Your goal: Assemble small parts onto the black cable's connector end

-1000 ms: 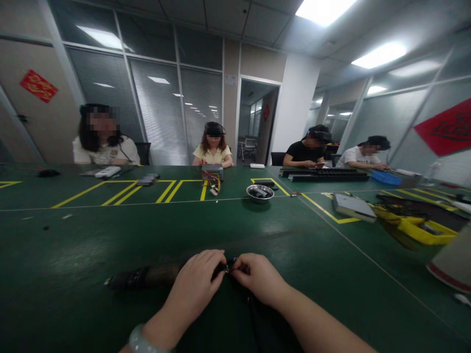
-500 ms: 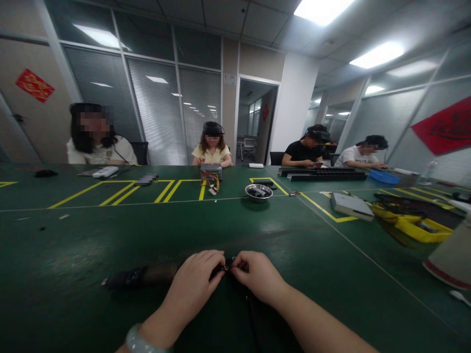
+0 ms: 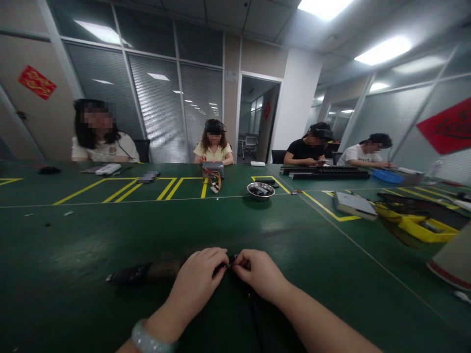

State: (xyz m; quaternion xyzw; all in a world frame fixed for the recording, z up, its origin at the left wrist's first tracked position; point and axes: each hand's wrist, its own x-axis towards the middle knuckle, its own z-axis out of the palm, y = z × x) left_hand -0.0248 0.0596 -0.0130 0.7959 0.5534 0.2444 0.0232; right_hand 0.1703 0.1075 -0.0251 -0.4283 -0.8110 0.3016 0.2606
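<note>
On the green table lies a long, dark cylindrical tool (image 3: 147, 274), brown in its middle, with a metal tip pointing left. My left hand (image 3: 200, 274) is closed over its right part, thumb and fingertips pinched together at that end. Close beside it, my right hand (image 3: 259, 274) is closed in a pinch, its fingertips almost touching the left ones. Something small and shiny shows between the two pinches, too small to name. A thin black cord (image 3: 252, 306) runs toward me beneath my right wrist.
A metal bowl (image 3: 261, 191) of dark parts stands ahead. Beyond it is a grey box with coloured wires (image 3: 212, 170). At right are a silver flat box (image 3: 353, 205), a yellow bin (image 3: 429, 229) and a beige container (image 3: 452, 257). Several people sit across the table (image 3: 147, 225).
The view has shifted slightly, so the scene sits a little to the right. Both hands keep nearly the same pinch at the end of the tool.
</note>
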